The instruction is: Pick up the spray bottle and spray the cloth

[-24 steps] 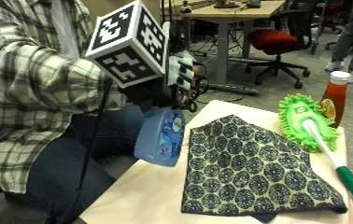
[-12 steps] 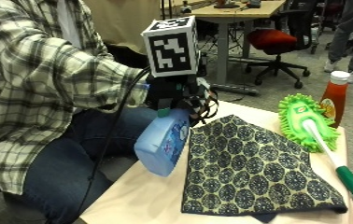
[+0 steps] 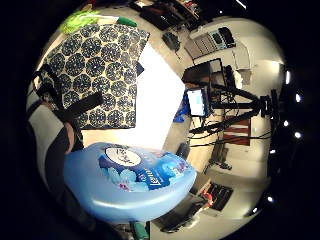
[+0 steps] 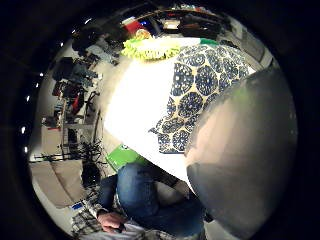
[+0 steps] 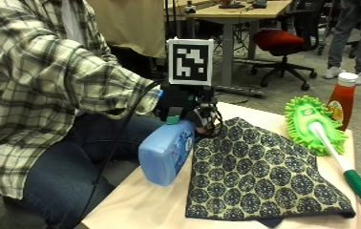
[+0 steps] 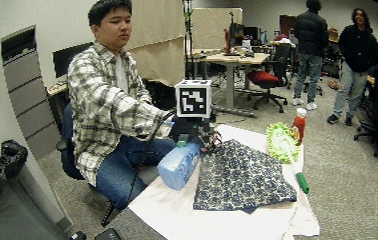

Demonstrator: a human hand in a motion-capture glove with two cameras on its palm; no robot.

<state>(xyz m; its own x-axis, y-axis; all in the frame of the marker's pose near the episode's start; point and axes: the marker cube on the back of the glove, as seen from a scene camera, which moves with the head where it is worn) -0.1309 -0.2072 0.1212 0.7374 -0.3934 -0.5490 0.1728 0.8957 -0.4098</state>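
Right now the gloved right hand point(image 5: 186, 107) grips the top of a blue spray bottle point(image 5: 166, 153), fingers curled round its neck/trigger end; bottle is lifted & tilted, body slanting down over the near-left edge of the bench point(image 5: 149, 205), just beside the cloth point(image 5: 257, 174); can't tell if its base touches the bench; bottle is opaque blue plastic, so liquid level can't be made out; spray head is hidden under the hand.

Cloth lies flat on the bench, navy w/ pale round medallion pattern, one corner pointing toward the hand; its near edge hangs slightly over the bench front.

Hidden/cut off: the bottle's grey underside fills much of the thumb-side palm view point(image 4: 245, 155); in the little-finger-side view the bottle point(image 3: 132, 180) fills the area nearest the palm, w/ the cloth point(image 3: 95, 75) beyond it.

Labels: bottle's label shows a dark-blue panel w/ flowers & white script, too small to read; ketchup-type red bottle point(image 5: 343, 98) w/ white cap stands at the far right of the bench, label unreadable; green fluffy duster point(image 5: 313, 125) lies beside the cloth, white shaft running to a green handle point(image 5: 358, 188); a small logo tag on the duster head, illegible.

Person in a plaid shirt sits at the bench's left side.
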